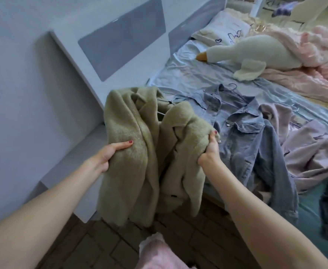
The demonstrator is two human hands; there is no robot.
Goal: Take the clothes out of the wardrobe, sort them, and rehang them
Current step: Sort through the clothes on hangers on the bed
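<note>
A fuzzy olive-green coat [134,152] hangs in the air in front of me, still on a hanger whose thin bar shows at its collar. My left hand [110,152] grips its left front panel. My right hand [210,150] grips the right lapel edge. The coat's hem dangles over the floor beside the bed's edge. On the bed lies a blue denim jacket [256,136] on a hanger, spread flat, and to its right a pale lilac garment [310,148], crumpled.
The bed has a light blue sheet [188,74], a white goose plush [256,51], a pillow and a pink quilt [318,61] at the back. A white headboard and ledge [72,152] stand at left. Dark clothing lies at the right edge. Brown tiled floor lies below.
</note>
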